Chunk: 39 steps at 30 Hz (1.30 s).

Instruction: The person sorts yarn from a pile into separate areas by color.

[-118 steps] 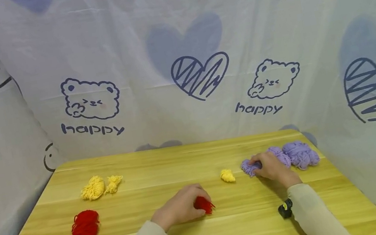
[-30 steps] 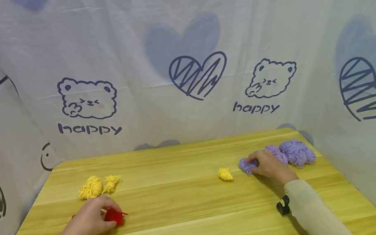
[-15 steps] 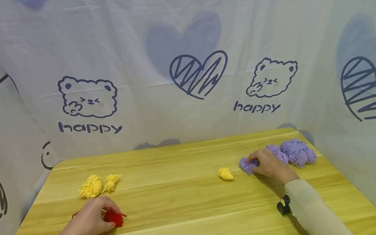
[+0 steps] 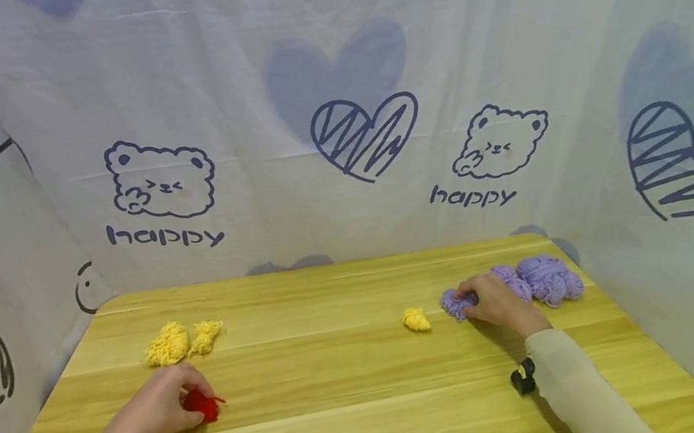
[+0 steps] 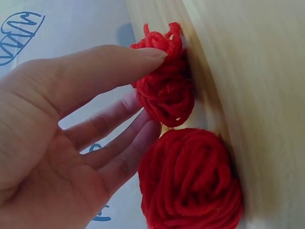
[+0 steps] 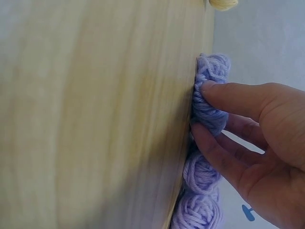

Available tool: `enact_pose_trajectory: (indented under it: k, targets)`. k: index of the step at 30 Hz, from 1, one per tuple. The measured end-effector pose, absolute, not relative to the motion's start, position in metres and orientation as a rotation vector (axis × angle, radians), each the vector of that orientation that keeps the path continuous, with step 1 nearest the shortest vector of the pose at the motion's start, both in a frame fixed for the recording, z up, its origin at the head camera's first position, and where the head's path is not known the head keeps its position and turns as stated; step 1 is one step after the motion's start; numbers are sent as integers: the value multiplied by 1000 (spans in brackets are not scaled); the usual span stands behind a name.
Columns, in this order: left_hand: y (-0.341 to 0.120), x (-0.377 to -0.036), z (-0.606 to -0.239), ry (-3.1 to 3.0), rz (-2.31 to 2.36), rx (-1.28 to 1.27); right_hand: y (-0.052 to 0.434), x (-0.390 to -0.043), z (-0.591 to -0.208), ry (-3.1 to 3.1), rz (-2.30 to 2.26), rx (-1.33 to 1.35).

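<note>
My left hand [image 4: 190, 400] pinches a small red yarn bundle [image 4: 209, 407] between thumb and fingers at the table's left front. In the left wrist view this small red bundle [image 5: 164, 90] lies right beside a larger red yarn ball [image 5: 190, 181], which the hand mostly hides in the head view. My right hand [image 4: 470, 302] pinches a small purple yarn bundle [image 4: 451, 304] at the right, thumb [image 6: 224, 90] on top. Two more purple balls [image 4: 549, 280] lie just behind it.
Two yellow yarn bundles [image 4: 168, 346] lie behind the left hand, and one small yellow bundle [image 4: 416, 319] sits left of the purple ones. The wooden table [image 4: 350, 394] is walled on three sides by a printed white cloth [image 4: 332, 134].
My left hand carried the small red bundle from the table's middle to the left, next to the big red ball, and edged slightly further left. My right hand stayed on the purple bundle.
</note>
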<state>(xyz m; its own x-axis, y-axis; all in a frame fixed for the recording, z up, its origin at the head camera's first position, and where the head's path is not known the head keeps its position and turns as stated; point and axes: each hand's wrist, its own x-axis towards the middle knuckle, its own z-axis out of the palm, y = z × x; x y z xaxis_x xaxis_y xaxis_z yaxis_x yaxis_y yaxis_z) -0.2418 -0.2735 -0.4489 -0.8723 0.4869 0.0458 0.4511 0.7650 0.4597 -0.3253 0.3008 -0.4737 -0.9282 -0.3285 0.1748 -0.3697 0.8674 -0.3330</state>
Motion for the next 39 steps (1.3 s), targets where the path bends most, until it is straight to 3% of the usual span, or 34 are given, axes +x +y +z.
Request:
enact_pose_trajectory:
  k: [24,39]
  targets:
    - [-278,-242,-441,2864,737,798,299,-325,-472,-2932,563,549]
    - [-203,-257,-421,2845,929,1037,300,-323,-472,-2920,579,564]
